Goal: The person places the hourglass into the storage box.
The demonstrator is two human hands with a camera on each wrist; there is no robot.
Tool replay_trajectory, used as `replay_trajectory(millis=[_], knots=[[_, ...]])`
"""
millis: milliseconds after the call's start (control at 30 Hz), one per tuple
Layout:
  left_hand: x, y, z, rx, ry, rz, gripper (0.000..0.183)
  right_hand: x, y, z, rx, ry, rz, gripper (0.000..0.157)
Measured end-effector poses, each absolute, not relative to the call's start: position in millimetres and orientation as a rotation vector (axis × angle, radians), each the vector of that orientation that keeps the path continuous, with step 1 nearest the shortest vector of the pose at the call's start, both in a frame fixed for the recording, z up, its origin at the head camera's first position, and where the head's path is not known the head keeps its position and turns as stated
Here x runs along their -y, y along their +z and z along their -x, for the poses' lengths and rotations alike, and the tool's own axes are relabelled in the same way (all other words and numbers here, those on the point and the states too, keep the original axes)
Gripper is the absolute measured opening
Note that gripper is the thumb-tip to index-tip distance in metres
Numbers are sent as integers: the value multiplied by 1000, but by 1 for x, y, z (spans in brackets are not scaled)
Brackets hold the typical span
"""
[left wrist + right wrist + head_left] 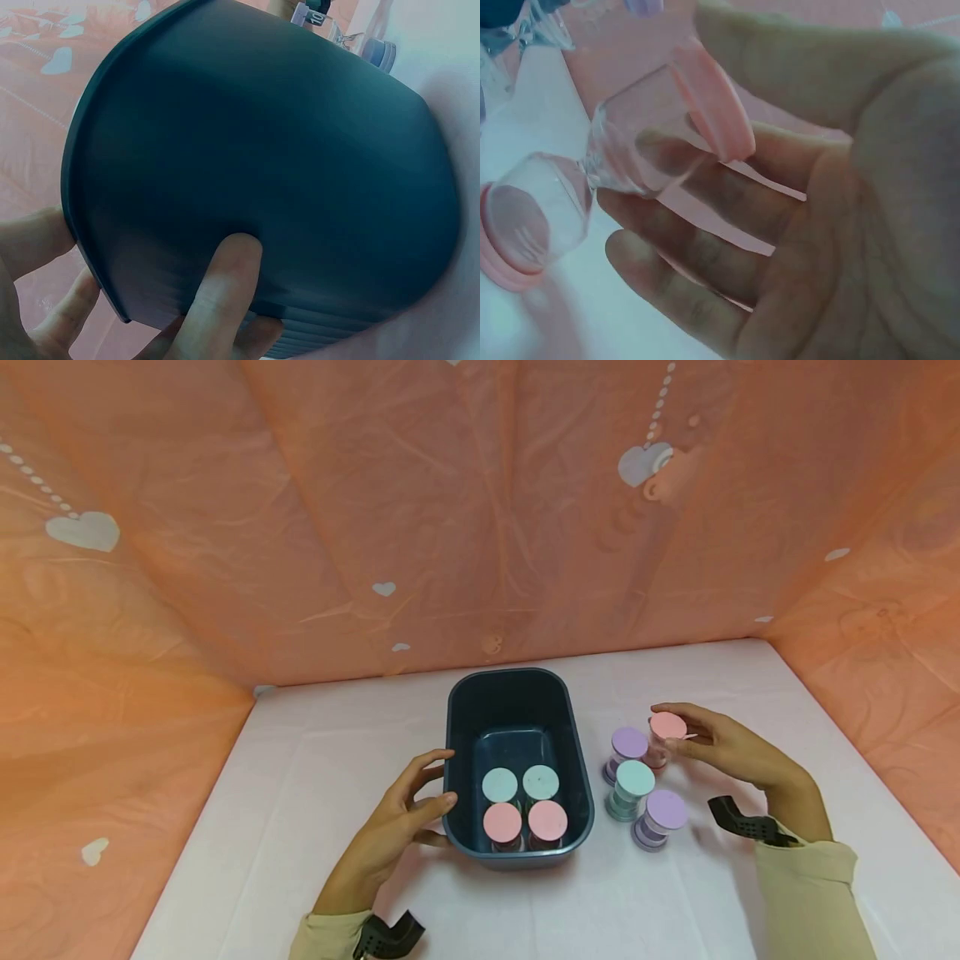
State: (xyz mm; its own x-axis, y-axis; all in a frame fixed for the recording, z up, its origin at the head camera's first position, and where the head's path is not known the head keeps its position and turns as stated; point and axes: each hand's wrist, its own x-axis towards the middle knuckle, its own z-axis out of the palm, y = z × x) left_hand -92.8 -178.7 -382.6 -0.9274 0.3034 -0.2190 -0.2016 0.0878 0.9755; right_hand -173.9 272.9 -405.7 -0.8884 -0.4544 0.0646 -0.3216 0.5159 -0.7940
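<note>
My left hand [401, 818] holds the dark blue tub [581, 777] at its left side. Thumb and a finger reach the rim, while another of the fingers [232, 277] lies against the outer wall. Out on the right, my right hand [723, 747] grips a pink hourglass [667, 725] near its upper cap. In the right wrist view, fingers [697, 247] bend behind its clear glass and the thumb passes by the cap. Inside the tub's near half stand two mint hourglasses [499, 785] and two pink-capped hourglasses [547, 821].
Beside the held hourglass stand a purple hourglass [629, 742], a mint hourglass [634, 778] and a nearer purple hourglass [666, 810], all close together. A white cloth [337, 727] covers the table, and orange sheeting [450, 527] with hearts hangs behind it and at both sides.
</note>
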Motion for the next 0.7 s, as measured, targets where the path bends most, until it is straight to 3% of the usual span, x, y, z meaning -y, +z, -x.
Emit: replay_trajectory(millis=[700], knots=[[179,-385,93,-2007,1903,-115,57,-265,-413,177,-2519,-1435,770,48]])
